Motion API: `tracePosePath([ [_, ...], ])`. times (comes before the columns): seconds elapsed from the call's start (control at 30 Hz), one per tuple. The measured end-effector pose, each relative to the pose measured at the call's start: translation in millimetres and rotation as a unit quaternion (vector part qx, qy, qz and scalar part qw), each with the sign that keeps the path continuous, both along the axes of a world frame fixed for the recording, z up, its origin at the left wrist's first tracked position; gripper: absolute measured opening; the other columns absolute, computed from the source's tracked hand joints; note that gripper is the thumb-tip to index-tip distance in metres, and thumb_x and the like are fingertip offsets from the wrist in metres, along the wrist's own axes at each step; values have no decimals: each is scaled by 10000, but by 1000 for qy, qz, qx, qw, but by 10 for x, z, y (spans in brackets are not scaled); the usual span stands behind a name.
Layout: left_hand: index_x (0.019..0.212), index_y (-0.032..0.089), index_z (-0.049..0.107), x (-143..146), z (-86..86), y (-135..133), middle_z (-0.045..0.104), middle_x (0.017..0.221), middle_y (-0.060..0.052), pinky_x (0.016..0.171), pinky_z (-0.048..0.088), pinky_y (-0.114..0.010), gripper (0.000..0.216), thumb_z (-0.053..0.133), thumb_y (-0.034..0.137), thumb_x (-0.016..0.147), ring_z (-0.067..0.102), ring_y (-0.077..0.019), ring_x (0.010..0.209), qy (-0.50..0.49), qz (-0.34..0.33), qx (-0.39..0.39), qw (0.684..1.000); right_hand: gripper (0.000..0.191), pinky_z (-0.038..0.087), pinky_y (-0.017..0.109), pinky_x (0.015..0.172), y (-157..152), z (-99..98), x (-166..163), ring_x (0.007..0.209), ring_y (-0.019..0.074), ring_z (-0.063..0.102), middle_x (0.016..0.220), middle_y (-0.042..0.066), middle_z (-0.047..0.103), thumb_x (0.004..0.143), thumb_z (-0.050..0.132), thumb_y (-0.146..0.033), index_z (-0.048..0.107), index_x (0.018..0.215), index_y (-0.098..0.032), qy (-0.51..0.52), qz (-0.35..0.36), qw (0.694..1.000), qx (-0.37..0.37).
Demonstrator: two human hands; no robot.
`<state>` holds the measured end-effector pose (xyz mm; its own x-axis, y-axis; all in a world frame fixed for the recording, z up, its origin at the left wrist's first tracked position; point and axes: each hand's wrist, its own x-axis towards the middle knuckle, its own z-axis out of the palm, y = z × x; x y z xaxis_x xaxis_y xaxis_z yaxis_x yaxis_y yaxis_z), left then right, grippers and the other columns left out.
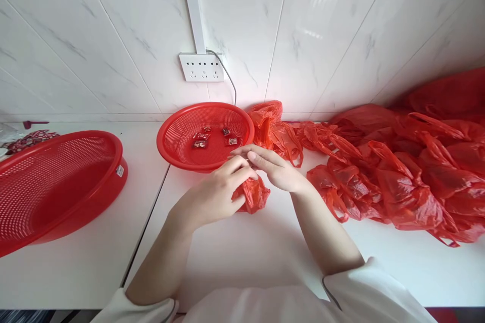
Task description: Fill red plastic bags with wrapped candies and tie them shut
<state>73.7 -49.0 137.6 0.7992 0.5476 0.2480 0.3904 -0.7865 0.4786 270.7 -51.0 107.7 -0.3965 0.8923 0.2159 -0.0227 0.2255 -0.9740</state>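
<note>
My left hand (pixel 222 189) is closed around a crumpled red plastic bag (pixel 255 195) in the middle of the white table. My right hand (pixel 275 165) reaches across from the other side with its fingers stretched out. Its fingertips overlap the left hand's fingers, so whether they touch the bag's top cannot be seen. Just beyond both hands sits a round red plastic basket (pixel 166 147), its near right rim partly covered by the fingers. Several small dark-red wrapped packets (pixel 200 145) lie inside it.
A larger red basket (pixel 85 202) stands at left, tilted, with patterned packets (pixel 32 140) behind it. Filled red plastic bags (pixel 409 192) are heaped at right. More thin red bags (pixel 271 128) lie beside the round basket. A socket strip (pixel 201 67) with a cable is on the tiled wall.
</note>
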Motion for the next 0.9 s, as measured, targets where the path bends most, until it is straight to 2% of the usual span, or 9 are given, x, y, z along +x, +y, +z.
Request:
tracePosePath([
  [0.13, 957, 212, 622, 6, -91, 93, 571, 1021, -58, 735, 516, -277, 190, 494, 106, 867, 613, -159, 881, -49, -9, 63, 997, 286, 508, 335, 874, 73, -55, 66, 957, 157, 615, 1058, 43, 660, 959, 493, -333, 612, 1189, -211, 1, 40, 999, 16],
  [0.23, 927, 212, 642, 25, -141, 147, 597, 1040, -64, 789, 533, -290, 170, 523, 105, 870, 627, -171, 946, -117, -32, 59, 991, 258, 519, 315, 793, 70, -36, 141, 884, 148, 624, 1004, 43, 667, 918, 566, -303, 618, 1144, -191, 3, 86, 996, 13],
  [0.3, 936, 214, 659, 40, -159, 169, 618, 1060, -71, 829, 537, -308, 171, 551, 102, 865, 629, -186, 996, -160, -50, 38, 985, 234, 515, 302, 759, 46, -9, 174, 831, 141, 625, 952, 42, 674, 895, 605, -294, 635, 1094, -175, -12, 87, 996, 18],
  [0.43, 935, 213, 689, 49, -137, 194, 649, 998, -67, 837, 539, -315, 158, 609, 109, 847, 637, -193, 998, -214, -74, -19, 974, 163, 504, 309, 770, -3, 40, 194, 826, 147, 625, 905, 43, 677, 869, 650, -307, 670, 950, -167, -27, -38, 997, 64],
  [0.5, 917, 214, 699, 36, -101, 204, 652, 956, -61, 829, 536, -319, 139, 634, 122, 836, 640, -194, 979, -229, -71, -33, 970, 159, 505, 297, 746, -9, 46, 204, 797, 140, 617, 871, 30, 663, 852, 672, -326, 659, 902, -175, 11, -100, 992, 73],
  [0.6, 889, 212, 696, -7, -37, 221, 646, 948, -66, 825, 527, -326, 106, 632, 144, 839, 637, -193, 947, -232, -65, -42, 970, 183, 478, 253, 639, -7, 39, 241, 680, 109, 562, 774, -7, 608, 850, 673, -369, 642, 900, -195, 64, -144, 985, 63],
  [0.73, 854, 193, 623, -99, 35, 252, 615, 1033, -88, 878, 494, -352, 72, 583, 135, 838, 604, -206, 977, -167, -70, -71, 981, 220, 342, 226, 460, -36, 38, 294, 470, 78, 373, 579, -69, 425, 856, 654, -422, 630, 910, -210, 67, -186, 978, 64],
  [0.83, 806, 191, 557, -175, 72, 282, 578, 1090, -95, 892, 471, -356, 83, 542, 109, 808, 575, -217, 998, -108, -89, -80, 987, 198, 241, 225, 432, -89, 73, 318, 429, 69, 225, 503, -99, 259, 827, 696, -392, 632, 866, -209, 38, -240, 964, 105],
  [0.9, 791, 191, 539, -242, 100, 306, 565, 1125, -98, 918, 450, -361, 72, 537, 120, 800, 560, -228, 1029, -93, -85, -67, 990, 184, 217, 228, 440, -131, 115, 349, 438, 68, 199, 494, -99, 242, 819, 710, -373, 637, 840, -206, 11, -272, 953, 129],
])
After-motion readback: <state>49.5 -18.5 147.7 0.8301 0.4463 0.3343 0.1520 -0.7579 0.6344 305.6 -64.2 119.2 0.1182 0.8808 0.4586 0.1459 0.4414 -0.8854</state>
